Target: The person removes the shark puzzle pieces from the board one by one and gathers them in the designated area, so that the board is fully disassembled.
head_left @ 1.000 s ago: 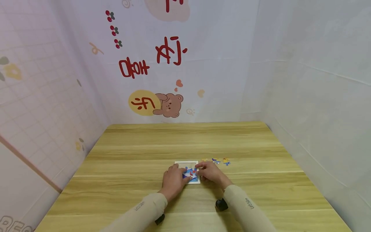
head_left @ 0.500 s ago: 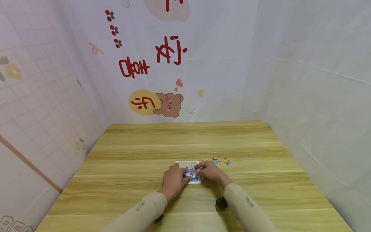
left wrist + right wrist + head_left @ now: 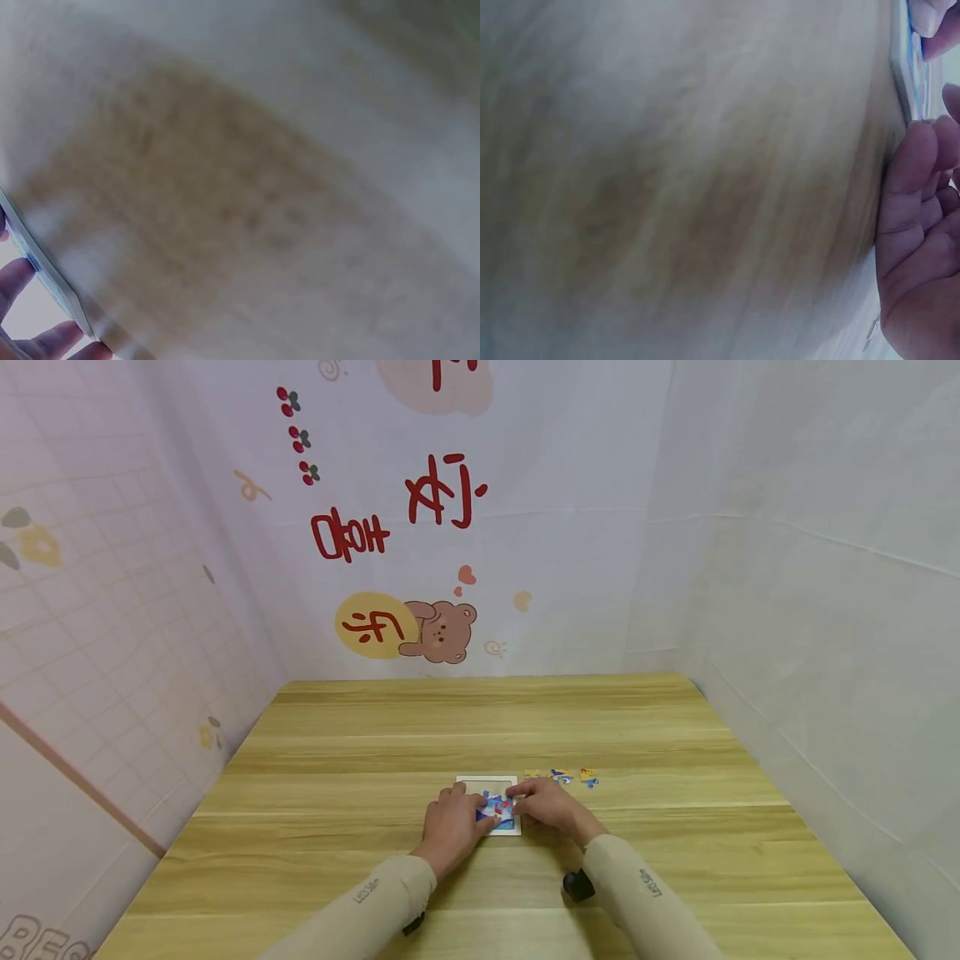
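A small jigsaw puzzle (image 3: 495,808) with a blue, white and red picture lies in a white frame tray (image 3: 487,778) on the table. My left hand (image 3: 450,820) rests over the tray's left side, index finger and thumb reaching onto the picture; in the left wrist view, fingertips (image 3: 67,330) show along the tray's edge. From the right comes my right hand (image 3: 546,803), index finger and thumb tips at the picture's right edge, a small gap between them. Its other fingers are curled beside the tray in the right wrist view. I cannot tell whether it pinches a piece.
Several loose puzzle pieces (image 3: 561,776), yellow and blue, lie on the wooden table (image 3: 480,718) just beyond my right hand. White printed cloth walls (image 3: 570,568) enclose the table at the back and sides. A black wrist strap part (image 3: 577,887) hangs under the right sleeve.
The hands keep nearly the same pose on the puzzle. The whole head view has shifted slightly to the right in the picture.
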Demonstrator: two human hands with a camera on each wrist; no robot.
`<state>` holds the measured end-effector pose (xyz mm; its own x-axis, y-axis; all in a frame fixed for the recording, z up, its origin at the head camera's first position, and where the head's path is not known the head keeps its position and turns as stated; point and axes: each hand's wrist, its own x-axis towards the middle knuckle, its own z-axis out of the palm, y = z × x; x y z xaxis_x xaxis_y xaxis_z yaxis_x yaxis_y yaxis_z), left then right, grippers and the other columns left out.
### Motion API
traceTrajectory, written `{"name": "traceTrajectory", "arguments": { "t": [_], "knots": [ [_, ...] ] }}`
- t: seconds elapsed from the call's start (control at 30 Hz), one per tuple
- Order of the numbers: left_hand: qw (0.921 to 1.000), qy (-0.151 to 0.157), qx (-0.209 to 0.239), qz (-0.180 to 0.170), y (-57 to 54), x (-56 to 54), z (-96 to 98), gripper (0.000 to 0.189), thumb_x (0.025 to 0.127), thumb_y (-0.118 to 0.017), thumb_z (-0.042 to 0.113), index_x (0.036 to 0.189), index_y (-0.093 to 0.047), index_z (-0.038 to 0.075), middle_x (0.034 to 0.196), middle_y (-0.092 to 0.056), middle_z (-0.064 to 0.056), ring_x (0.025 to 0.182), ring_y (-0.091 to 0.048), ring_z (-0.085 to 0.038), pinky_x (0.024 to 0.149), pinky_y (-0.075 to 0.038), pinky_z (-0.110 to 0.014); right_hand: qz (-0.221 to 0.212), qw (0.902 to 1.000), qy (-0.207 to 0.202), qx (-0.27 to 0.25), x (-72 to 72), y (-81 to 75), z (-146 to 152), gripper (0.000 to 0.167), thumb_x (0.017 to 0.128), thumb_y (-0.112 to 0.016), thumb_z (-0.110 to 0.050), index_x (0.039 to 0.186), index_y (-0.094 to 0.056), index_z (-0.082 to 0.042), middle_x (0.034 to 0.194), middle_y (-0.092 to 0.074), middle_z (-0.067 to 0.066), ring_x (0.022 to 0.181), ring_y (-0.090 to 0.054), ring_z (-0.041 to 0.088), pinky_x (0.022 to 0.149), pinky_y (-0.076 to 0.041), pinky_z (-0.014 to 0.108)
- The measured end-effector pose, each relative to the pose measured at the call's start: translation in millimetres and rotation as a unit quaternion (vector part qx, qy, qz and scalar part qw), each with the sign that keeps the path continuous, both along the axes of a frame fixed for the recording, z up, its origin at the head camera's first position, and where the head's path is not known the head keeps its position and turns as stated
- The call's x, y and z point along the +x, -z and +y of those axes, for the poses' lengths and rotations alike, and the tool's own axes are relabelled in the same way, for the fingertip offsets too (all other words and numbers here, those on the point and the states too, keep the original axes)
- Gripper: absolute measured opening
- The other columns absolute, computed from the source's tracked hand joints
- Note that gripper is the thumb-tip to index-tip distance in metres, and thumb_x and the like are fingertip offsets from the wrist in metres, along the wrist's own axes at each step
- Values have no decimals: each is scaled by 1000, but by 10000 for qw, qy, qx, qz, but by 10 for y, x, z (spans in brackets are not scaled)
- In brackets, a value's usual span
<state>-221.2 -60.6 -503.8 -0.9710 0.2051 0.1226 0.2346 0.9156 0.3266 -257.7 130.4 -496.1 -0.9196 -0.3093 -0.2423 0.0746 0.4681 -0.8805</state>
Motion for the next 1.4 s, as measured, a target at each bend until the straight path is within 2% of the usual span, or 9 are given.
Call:
{"name": "traceTrajectory", "arguments": {
  "t": [0.23,0.33,0.6,0.93,1.13,1.27,1.4],
  "knots": [
    [10000,3,-23,-69,-48,3,21,41,85,-76,45,112,-76,13,100,-59,-7,94,-57,-30,72,-49,-48,-368,9989,-103,-268,-27,-44,-2,32,90,-62,-7,121,-65,0,62,-46,2,53,-40,15,52,-36,27],
    [9999,45,42,-108,-60,3,34,40,85,-77,42,112,-76,12,98,-58,-7,92,-56,-30,70,-48,-47,-398,9984,-123,-394,-29,-40,18,31,90,-63,-7,121,-64,0,65,-47,4,53,-40,16,52,-36,27],
    [9998,20,-42,-172,-58,22,48,43,86,-76,44,115,-75,13,102,-59,-8,94,-56,-30,73,-49,-48,128,9995,-106,-256,27,2,31,31,89,-68,-4,119,-67,-2,86,-58,4,63,-51,15,58,-44,27],
    [9999,80,-56,-46,-56,28,27,41,85,-76,44,112,-75,12,100,-58,-8,94,-57,-31,72,-49,-48,338,9991,-58,-250,63,-5,-5,30,89,-67,1,118,-67,-4,91,-56,5,74,-53,16,64,-48,29],
    [9999,93,-74,1,-42,18,13,42,86,-75,45,112,-75,13,100,-58,-9,93,-57,-31,72,-49,-48,441,9982,-199,-366,64,-17,17,28,90,-64,3,117,-67,-1,97,-61,8,75,-57,17,65,-52,30],
    [9999,107,-91,27,-31,17,5,42,86,-75,46,112,-75,12,99,-58,-8,92,-57,-30,71,-49,-47,528,9973,-268,-425,61,5,18,28,89,-62,5,116,-68,0,95,-63,10,68,-59,17,60,-49,29],
    [9999,108,-91,41,-12,18,6,42,86,-74,47,112,-74,13,101,-58,-9,94,-57,-31,72,-49,-48,668,9964,-160,-494,60,50,-6,26,90,-60,7,114,-68,2,84,-64,8,64,-56,15,56,-44,26]
  ]
}}
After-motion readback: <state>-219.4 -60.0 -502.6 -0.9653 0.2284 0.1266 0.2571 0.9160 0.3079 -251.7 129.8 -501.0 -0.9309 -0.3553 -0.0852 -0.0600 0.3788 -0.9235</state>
